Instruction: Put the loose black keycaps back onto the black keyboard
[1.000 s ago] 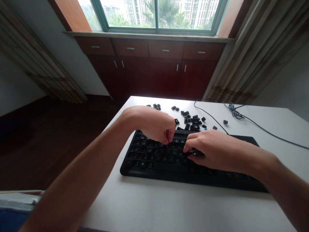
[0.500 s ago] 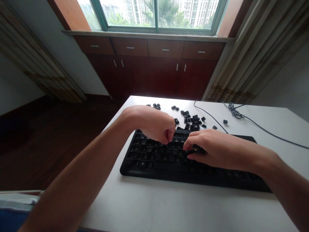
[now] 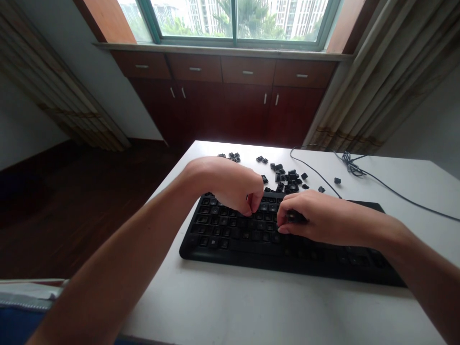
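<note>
A black keyboard [image 3: 223,254] lies slightly slanted on the white table, with many of its key places showing as open sockets. Over its upper middle, my left hand [image 3: 230,184] is bent down at the wrist, thumb and forefinger pinched together just at the keys. What they hold, if anything, is hidden. To the right, my right hand [image 3: 309,215] hovers low over the keys, thumb and fingertips closed together. Something dark shows under its curled fingers, too unclear to name. Loose black keycaps [image 3: 293,177] lie piled behind the keyboard.
More keycaps [image 3: 235,156] lie at the table's far left, and a single one [image 3: 337,180] sits apart on the right. The keyboard's cable [image 3: 391,189] runs across the right side of the white table [image 3: 230,306]. Cabinets [image 3: 247,110] stand beyond, below a window.
My right hand has lifted slightly and its fingertips have drawn closer together. My left hand keeps its pinch at nearly the same spot. The view has shifted a little.
</note>
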Tool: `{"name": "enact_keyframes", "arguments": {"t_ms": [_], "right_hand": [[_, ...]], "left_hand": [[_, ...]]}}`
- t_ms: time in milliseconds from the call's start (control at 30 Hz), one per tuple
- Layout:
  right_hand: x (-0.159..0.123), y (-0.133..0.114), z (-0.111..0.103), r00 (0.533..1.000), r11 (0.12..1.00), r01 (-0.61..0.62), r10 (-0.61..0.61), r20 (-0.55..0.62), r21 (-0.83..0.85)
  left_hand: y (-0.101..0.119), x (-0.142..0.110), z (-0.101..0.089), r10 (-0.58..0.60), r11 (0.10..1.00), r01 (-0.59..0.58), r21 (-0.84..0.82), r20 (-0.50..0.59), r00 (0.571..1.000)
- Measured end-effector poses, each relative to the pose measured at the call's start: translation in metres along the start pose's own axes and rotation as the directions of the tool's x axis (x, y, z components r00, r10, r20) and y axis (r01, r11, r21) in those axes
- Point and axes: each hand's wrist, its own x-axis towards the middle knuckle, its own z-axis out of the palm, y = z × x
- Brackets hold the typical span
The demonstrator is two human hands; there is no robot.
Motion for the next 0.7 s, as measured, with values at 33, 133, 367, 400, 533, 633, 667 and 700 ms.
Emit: {"name": "enact_keyframes", "arguments": {"t_ms": [33,133,367,400,533,633,667,700], "right_hand": [[0.0000,-0.0009,0.0007,1.000,1.000,0.006,-0.006,-0.007,-0.019],[-0.0007,-0.0034,0.0034,0.999,0.995,0.020,-0.023,-0.029,-0.096],[-0.0029,0.0013,0.0024,0.993,0.987,0.085,-0.095,-0.072,-0.136],[-0.0027,0.0021,0.0021,0.991,0.986,0.094,-0.106,-0.080,-0.138],[-0.0016,0.0016,0.0024,0.989,0.980,0.118,-0.131,-0.071,-0.160],[-0.0014,-0.0003,0.0033,0.990,0.977,0.114,-0.128,-0.066,-0.181],[-0.0015,-0.0007,0.0034,0.989,0.976,0.112,-0.127,-0.070,-0.188],[-0.0017,-0.0010,0.0033,0.989,0.974,0.112,-0.128,-0.072,-0.194]], "left_hand": [[-0.0002,0.0002,0.0001,0.005,1.000,-0.005,-0.001,-0.004,1.000],[-0.0009,0.0007,0.0004,0.003,1.000,-0.003,-0.014,-0.009,1.000],[0.0004,0.0000,0.0004,-0.004,1.000,0.004,-0.005,-0.009,1.000],[0.0008,-0.0002,0.0004,-0.005,1.000,0.005,-0.003,-0.009,1.000],[0.0017,-0.0003,0.0005,-0.016,1.000,0.015,-0.010,-0.018,1.000],[0.0015,0.0001,0.0004,-0.003,1.000,0.003,-0.005,-0.015,1.000],[0.0013,0.0003,0.0004,0.001,1.000,-0.001,-0.004,-0.012,1.000],[0.0010,0.0004,0.0004,0.004,1.000,-0.004,-0.003,-0.010,1.000]]}}
